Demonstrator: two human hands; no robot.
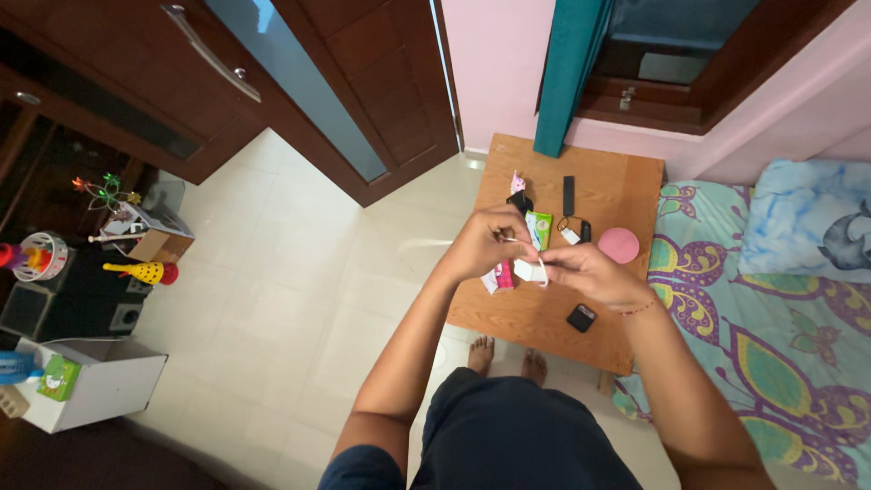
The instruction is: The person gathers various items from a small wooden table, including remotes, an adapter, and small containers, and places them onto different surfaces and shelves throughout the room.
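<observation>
White and small, a box (527, 270) sits between both hands, up over the brown tabletop (626, 195). The left hand (485, 243) pinches a thin white stick (508, 240) in its fingers. The right hand (588, 272) has its fingers closed on the box. On the tabletop lie a green pack (540, 229), a pink round lid (619, 245), a black remote (569, 195) and a small black square (582, 318). A bed (771, 345) with butterflies is just beside it.
</observation>
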